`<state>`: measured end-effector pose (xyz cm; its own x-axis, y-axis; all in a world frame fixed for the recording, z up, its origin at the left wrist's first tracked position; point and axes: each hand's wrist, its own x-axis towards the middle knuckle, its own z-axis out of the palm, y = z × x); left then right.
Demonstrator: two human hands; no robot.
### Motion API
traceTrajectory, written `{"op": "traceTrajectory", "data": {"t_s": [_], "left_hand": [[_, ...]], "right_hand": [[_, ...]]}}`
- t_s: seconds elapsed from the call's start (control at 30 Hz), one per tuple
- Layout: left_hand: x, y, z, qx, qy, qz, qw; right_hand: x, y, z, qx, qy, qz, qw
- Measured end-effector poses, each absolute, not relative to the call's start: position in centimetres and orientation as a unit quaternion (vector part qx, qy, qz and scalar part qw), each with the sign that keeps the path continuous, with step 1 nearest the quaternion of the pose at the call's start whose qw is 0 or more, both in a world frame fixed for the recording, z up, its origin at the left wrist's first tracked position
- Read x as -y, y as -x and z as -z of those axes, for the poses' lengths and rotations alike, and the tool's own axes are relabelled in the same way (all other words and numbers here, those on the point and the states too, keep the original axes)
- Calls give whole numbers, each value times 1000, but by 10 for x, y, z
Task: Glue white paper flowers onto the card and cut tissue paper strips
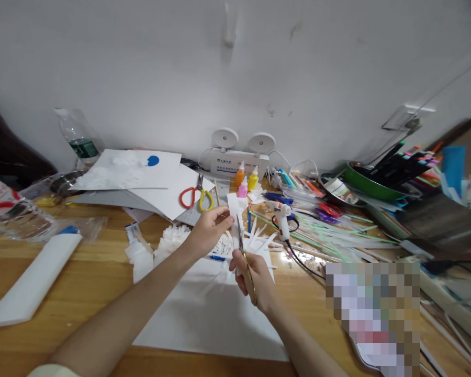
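Observation:
Between the thumb and fingers of my left hand (210, 230) is a strip of white paper (234, 203), held upright above the work sheet. My right hand (255, 277) grips a pair of gold-handled scissors (244, 262), whose blades point up and lie along the paper strip. Whether the blades are fully closed is hard to make out. Below both hands, a large white sheet (204, 324) lies on the wooden table. Cut white paper strips (259, 238) are scattered on it, and a heap of white paper pieces (172, 241) sits left of my left hand.
Red-and-yellow-handled scissors (198, 196) rest on papers at the back. Small paint bottles (241, 183) stand behind my hands. A white glue gun (283, 217) with a cable is on the right. A folded white paper (35, 283) lies left; a green pan (372, 183) holds pens.

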<state>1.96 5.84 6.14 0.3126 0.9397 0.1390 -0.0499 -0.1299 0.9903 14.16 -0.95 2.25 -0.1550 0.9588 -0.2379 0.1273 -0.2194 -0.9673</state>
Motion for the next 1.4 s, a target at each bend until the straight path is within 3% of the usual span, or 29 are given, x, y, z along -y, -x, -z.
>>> {"op": "traceTrajectory", "data": {"t_s": [0.73, 1.4], "left_hand": [[-58, -19, -68, -406, -582, -450, 542], [-54, -20, -61, -428, -601, -428, 522]], "right_hand": [[10, -142, -23, 537, 536, -556, 339], [9, -147, -19, 571, 510, -518, 381]]}}
